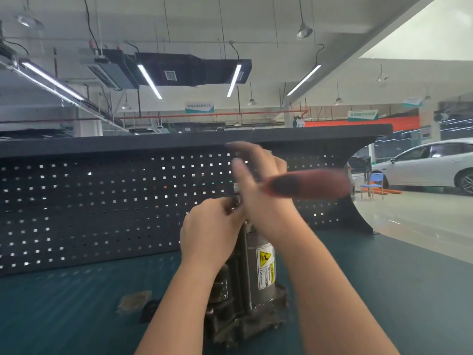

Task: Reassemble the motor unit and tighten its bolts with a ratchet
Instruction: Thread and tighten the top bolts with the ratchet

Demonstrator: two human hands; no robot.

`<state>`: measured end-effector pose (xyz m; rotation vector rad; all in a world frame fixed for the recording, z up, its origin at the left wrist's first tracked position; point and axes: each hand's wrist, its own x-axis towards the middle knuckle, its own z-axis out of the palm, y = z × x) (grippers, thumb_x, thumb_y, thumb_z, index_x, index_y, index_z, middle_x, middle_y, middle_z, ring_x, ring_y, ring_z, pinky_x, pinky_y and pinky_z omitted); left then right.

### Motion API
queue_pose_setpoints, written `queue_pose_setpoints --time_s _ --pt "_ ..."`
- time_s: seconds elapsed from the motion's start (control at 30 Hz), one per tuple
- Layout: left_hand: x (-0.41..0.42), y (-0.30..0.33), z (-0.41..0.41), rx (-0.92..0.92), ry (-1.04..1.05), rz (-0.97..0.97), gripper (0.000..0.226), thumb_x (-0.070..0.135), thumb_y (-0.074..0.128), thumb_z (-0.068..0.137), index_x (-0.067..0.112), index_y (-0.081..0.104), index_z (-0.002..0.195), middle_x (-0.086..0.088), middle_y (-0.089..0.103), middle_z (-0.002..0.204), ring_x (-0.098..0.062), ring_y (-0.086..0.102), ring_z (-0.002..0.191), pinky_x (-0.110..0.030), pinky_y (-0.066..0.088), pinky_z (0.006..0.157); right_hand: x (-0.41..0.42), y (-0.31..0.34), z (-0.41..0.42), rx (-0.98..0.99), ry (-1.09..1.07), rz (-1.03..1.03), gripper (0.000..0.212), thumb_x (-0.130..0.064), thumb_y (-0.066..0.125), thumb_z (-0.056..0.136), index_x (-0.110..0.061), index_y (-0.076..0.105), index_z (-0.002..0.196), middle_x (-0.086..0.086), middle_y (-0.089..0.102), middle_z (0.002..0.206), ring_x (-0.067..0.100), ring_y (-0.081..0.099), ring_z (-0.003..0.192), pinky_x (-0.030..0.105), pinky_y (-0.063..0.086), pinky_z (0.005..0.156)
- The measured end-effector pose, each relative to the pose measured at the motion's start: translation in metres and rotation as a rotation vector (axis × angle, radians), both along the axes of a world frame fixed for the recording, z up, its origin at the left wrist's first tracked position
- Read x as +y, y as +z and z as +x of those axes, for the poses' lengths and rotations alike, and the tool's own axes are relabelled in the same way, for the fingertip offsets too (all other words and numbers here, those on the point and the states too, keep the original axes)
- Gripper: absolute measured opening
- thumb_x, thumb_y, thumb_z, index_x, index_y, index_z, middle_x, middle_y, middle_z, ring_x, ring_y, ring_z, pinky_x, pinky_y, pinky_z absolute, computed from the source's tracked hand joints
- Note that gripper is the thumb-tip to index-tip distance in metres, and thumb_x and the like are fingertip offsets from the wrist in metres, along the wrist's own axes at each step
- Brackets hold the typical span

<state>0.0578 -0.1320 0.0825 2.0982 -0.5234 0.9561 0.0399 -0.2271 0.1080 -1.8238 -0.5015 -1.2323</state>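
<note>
Both forearms reach up from the lower edge and meet above the motor unit (256,283), which stands upright on the green table (76,303), near its front and about mid-width. Left hand (212,231) sits at the unit's top end, back of the hand toward the camera, fingers curled and pinching a small metal part there; what that part is cannot be told. Right hand (258,185) is raised above it, blurred, fingers extended upward and loosely together; the ratchet (307,184) with its red-and-black handle juts out to the right from the palm, roughly level. Whether the thumb wraps the tool cannot be told. Motor unit: grey metal cylinder with a long bolt down its side, a white label with a yellow warning triangle, and a dark, grimy cast base. A small flat brownish piece (133,302) and a dark round part (151,310) lie on the table to its left. Dark perforated pegboard (89,201) closes the back edge; table surface lies open left and right. A white car (430,162) stands beyond on the right.
</note>
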Motion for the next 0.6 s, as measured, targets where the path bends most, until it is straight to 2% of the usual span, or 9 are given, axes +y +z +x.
queue_pose_setpoints --time_s 0.07,0.17,0.27,0.3,0.37,0.43,0.47,0.53,0.6 --pt "0.003 0.000 0.007 0.026 -0.048 -0.055 0.032 0.059 0.052 0.086 0.045 0.065 0.061 0.011 0.062 0.052 -0.016 0.062 0.063 -0.027 0.044 0.055 -0.031 0.001 0.004 0.076 0.061 0.199 0.025 -0.053 0.044 0.083 -0.060 0.047 0.106 -0.017 0.054 0.114 0.011 0.039 0.120 0.046 0.032 0.106" --pt "-0.001 -0.002 0.006 -0.008 -0.038 -0.046 0.033 0.063 0.054 0.085 0.037 0.073 0.082 0.011 0.069 0.065 -0.012 0.064 0.069 -0.032 0.054 0.064 -0.036 -0.007 0.010 0.190 0.085 0.365 0.028 -0.048 0.051 0.090 -0.055 0.040 0.114 -0.008 0.054 0.113 0.031 0.046 0.120 0.055 0.035 0.105" --pt "-0.004 -0.003 0.002 -0.013 0.054 -0.044 0.040 0.067 0.050 0.081 0.034 0.071 0.077 0.009 0.067 0.064 -0.016 0.062 0.068 -0.029 0.050 0.059 -0.018 -0.005 0.010 0.095 0.112 0.442 0.028 -0.036 0.052 0.092 -0.055 0.042 0.111 -0.012 0.054 0.104 0.025 0.048 0.115 0.051 0.044 0.097" --pt "-0.004 -0.002 0.001 -0.010 0.082 -0.049 0.038 0.064 0.049 0.079 0.032 0.068 0.070 0.008 0.065 0.062 -0.019 0.060 0.067 -0.028 0.047 0.056 -0.011 -0.003 0.008 0.030 0.084 0.387 0.028 -0.035 0.050 0.091 -0.055 0.044 0.111 -0.014 0.053 0.104 0.017 0.047 0.111 0.047 0.045 0.094" --pt "-0.003 -0.002 0.002 0.007 0.059 -0.111 0.025 0.041 0.056 0.086 0.029 0.064 0.065 0.003 0.064 0.064 -0.023 0.063 0.071 -0.028 0.050 0.058 0.006 -0.003 0.006 -0.074 -0.108 0.115 0.034 -0.033 0.043 0.086 -0.050 0.045 0.115 -0.020 0.048 0.104 0.008 0.037 0.110 0.039 0.036 0.095" --pt "-0.003 -0.002 0.003 0.025 0.044 -0.124 0.018 0.016 0.057 0.090 0.022 0.067 0.076 -0.004 0.064 0.073 -0.018 0.064 0.081 -0.022 0.047 0.057 0.029 -0.009 0.008 -0.139 -0.382 -0.202 0.029 -0.035 0.043 0.088 -0.045 0.049 0.114 -0.014 0.048 0.111 0.015 0.028 0.114 0.042 0.024 0.093" --pt "-0.003 -0.002 0.003 0.022 0.091 -0.045 0.019 0.013 0.052 0.090 0.021 0.063 0.076 -0.004 0.063 0.074 -0.020 0.063 0.082 -0.024 0.043 0.055 0.038 -0.012 0.008 -0.132 -0.460 -0.298 0.022 -0.039 0.043 0.091 -0.041 0.054 0.110 -0.010 0.050 0.114 0.018 0.026 0.116 0.044 0.022 0.092" --pt "-0.002 -0.001 0.006 0.000 0.138 0.046 0.016 0.014 0.044 0.089 0.022 0.053 0.079 -0.002 0.062 0.077 -0.026 0.059 0.080 -0.030 0.038 0.058 0.045 -0.012 0.007 -0.082 -0.488 -0.329 0.020 -0.050 0.043 0.093 -0.040 0.057 0.103 -0.011 0.051 0.116 0.018 0.022 0.119 0.046 0.021 0.095" --pt "0.001 0.000 0.006 -0.022 0.117 0.067 0.017 0.016 0.038 0.088 0.022 0.047 0.076 0.001 0.058 0.075 -0.023 0.057 0.076 -0.030 0.037 0.058 0.032 -0.003 0.005 -0.030 -0.325 -0.197 0.023 -0.058 0.040 0.089 -0.046 0.053 0.105 -0.019 0.048 0.114 0.012 0.020 0.121 0.043 0.020 0.100"
